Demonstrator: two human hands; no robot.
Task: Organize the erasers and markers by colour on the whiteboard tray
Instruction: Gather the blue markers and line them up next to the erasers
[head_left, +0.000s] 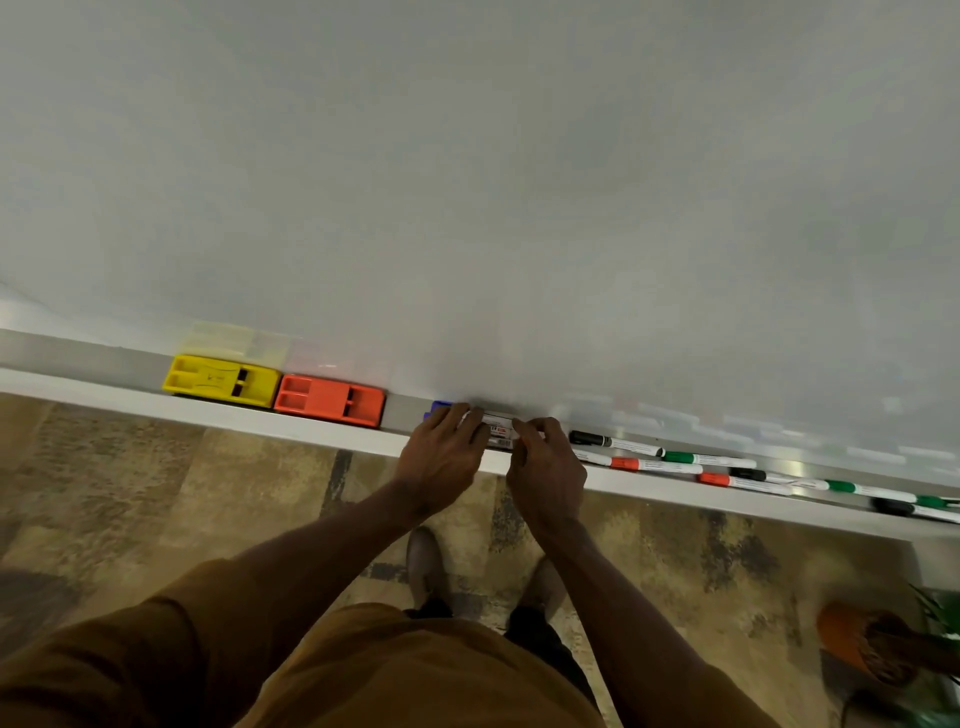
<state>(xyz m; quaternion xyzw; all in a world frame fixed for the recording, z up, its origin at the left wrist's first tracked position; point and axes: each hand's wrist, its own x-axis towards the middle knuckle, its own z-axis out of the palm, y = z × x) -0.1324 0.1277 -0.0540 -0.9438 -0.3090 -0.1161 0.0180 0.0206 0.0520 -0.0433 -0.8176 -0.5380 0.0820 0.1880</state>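
The person's left hand (445, 448) and right hand (543, 457) are pinching a small bundle of blue-capped white markers (491, 427), seemingly squaring their ends together so the blues are sitting as one group on the long white whiteboard tray (208, 413). A yellow plastic eraser (222, 380) and an orange plastic eraser (330, 401) are lying touching, further left. Mixed black, green and red markers (691, 462) are waiting rightward. Mottled brown carpet (156, 493) is showing below.

Both hands, the left hand (441, 457) and right hand (545, 470), are gripping blue-capped markers (496, 428) on the whiteboard tray (208, 413), with the orange eraser (330, 401) lying at nine o'clock of them.
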